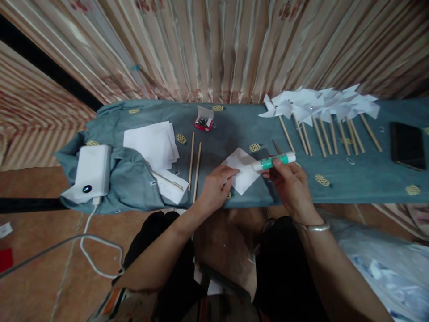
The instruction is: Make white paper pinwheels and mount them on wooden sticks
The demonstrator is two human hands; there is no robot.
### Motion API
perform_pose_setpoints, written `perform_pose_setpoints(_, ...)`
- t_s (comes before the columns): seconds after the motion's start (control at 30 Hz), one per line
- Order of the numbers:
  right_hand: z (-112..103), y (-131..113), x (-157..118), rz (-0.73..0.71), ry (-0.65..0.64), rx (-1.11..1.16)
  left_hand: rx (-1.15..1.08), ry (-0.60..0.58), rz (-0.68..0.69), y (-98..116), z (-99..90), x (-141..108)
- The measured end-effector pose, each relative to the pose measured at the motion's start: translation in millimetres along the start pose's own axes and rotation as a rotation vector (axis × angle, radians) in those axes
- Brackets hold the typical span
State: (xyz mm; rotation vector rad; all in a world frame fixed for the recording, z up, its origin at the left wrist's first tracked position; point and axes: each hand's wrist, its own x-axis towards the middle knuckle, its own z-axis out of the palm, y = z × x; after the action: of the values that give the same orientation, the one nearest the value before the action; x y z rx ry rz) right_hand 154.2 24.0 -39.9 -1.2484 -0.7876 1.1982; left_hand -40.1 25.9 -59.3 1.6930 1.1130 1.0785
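Observation:
A square of white paper [241,182] lies on the cloth like a diamond, one corner toward me. My left hand [217,185] is closed at its left corner, with thumb and forefinger on the sheet. In my right hand [291,184] is a glue stick [276,161] with a green label, held nearly level. Its white tip end points left, over the right part of the paper. Two wooden sticks [191,163] lie left of my left hand. Beyond them stands an opened red box [203,124] of small shiny metal pieces.
Several white paper pinwheels [321,105] on wooden sticks lie at the back right, beside a dark phone [408,145]. Loose white sheets [150,145], a pen [167,180] and a white power bank [94,165] with a cable are on the left. A curtain [214,49] hangs behind the table.

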Motion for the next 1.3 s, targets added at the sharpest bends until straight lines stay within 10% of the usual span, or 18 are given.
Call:
perform_pose_setpoints(0.33,6.6,13.5,12.7,-0.322,-0.048,-0.648,0.565,-0.231,0.224,-10.6,8.6,-9.1)
perform_pose_setpoints(1.3,23.4,11.6,12.9,-0.518,-0.186,-1.148,0.727,-0.222,0.208,-10.8,7.9,-8.5)
